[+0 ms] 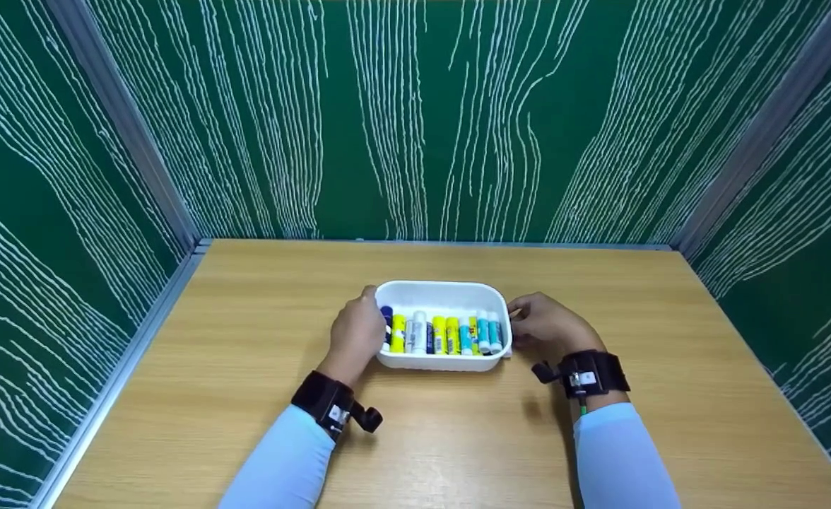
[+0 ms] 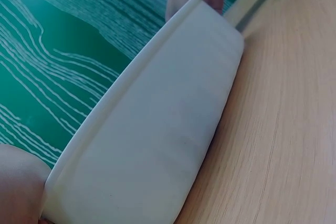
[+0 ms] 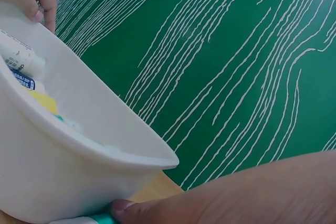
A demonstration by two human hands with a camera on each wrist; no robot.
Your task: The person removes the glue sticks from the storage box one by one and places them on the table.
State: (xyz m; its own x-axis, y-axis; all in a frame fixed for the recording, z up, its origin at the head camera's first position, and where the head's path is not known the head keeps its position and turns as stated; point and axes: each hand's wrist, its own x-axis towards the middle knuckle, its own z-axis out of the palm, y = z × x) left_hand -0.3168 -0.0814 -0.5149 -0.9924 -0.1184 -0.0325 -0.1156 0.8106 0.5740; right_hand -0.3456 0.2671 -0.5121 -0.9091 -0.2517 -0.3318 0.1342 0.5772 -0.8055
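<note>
A white plastic basket (image 1: 437, 363) stands on the table with a row of glue sticks (image 1: 440, 334) inside, in yellow, white, teal and navy. My left hand (image 1: 359, 326) grips the basket's left end, its fingers over the rim in the right wrist view. At the basket's right end is my right hand (image 1: 553, 325). There, low against the outside wall, its thumb (image 3: 126, 209) is on a teal-and-white glue stick (image 3: 102, 218); the other fingers are hidden. Mostly the basket's outer wall (image 2: 152, 114) fills the left wrist view.
The wooden table (image 1: 267, 283) reaches back to green walls (image 1: 359, 141) with white wavy lines. Grey metal rails (image 1: 133, 134) frame the corners and table edges. Black straps with small cameras (image 1: 592, 372) sit on both wrists.
</note>
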